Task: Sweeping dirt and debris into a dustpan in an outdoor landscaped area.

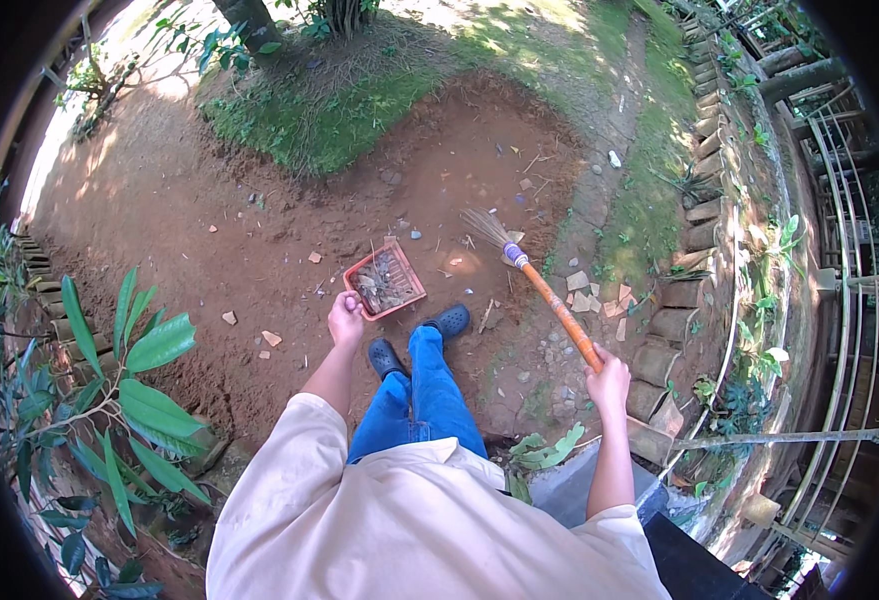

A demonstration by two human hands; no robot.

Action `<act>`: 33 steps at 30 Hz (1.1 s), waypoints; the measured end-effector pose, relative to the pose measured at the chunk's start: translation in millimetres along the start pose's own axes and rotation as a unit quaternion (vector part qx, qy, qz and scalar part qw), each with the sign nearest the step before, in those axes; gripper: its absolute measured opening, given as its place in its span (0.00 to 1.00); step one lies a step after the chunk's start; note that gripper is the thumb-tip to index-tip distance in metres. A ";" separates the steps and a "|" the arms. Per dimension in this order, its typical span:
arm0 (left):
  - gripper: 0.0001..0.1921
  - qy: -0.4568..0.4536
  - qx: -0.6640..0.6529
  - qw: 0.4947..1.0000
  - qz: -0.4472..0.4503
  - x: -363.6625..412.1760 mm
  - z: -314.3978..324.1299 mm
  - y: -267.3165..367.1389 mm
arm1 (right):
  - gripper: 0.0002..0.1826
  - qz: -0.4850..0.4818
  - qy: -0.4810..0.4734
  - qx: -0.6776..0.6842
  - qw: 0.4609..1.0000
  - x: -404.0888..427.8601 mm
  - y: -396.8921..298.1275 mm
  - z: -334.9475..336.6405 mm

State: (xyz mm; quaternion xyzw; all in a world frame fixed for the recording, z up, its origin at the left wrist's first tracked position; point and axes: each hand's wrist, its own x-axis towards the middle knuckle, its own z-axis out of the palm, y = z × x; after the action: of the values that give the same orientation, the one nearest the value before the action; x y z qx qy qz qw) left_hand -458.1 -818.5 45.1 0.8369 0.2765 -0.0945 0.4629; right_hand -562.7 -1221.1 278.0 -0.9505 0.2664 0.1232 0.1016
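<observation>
My left hand (pixel 346 320) grips the near left edge of an orange-red plastic dustpan (pixel 415 281). Dry leaves, twigs and other debris (pixel 383 283) lie inside it. My right hand (pixel 608 381) is closed around the orange handle of a stick broom (pixel 555 306), off to my right. The broom slants away from me, its thin bristles (pixel 486 225) fanned out over the reddish soil, with purple and white binding at their base. A pale flat piece, perhaps a leaf, shows beside the binding. Broom and dustpan are apart.
Broken tile pieces (pixel 619 300) and stones (pixel 577 280) lie right of the broom; more shards (pixel 271 338) dot the soil at left. Ahead rises a mossy mound (pixel 312 127) with a tree trunk (pixel 248 22). A row of curved tiles (pixel 672 324) edges the right side. Leafy branches (pixel 158 409) reach in at left.
</observation>
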 end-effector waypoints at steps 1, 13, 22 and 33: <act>0.13 -0.001 -0.013 1.000 0.003 1.7 3.7 -1.7 | 0.25 0.013 -0.006 -0.008 1.000 1.9 0.5 4.0; 0.13 0.018 -0.026 0.999 -0.013 9.5 17.4 0.1 | 0.25 -0.052 -0.107 0.036 0.992 -27.2 7.5 12.4; 0.14 0.000 -0.032 0.999 -0.028 3.5 6.6 15.9 | 0.26 -0.012 -0.107 0.113 0.988 -41.4 -7.3 -29.8; 0.14 0.014 -0.023 1.000 0.003 -2.4 -2.2 16.4 | 0.25 0.006 -0.030 0.060 0.998 -33.4 -11.2 -32.4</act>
State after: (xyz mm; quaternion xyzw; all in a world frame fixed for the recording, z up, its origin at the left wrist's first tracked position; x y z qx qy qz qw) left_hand -451.3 -824.5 59.1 0.8280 0.2822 -0.0746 0.4787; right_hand -578.5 -1204.0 319.8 -0.9368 0.2759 0.1364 0.1663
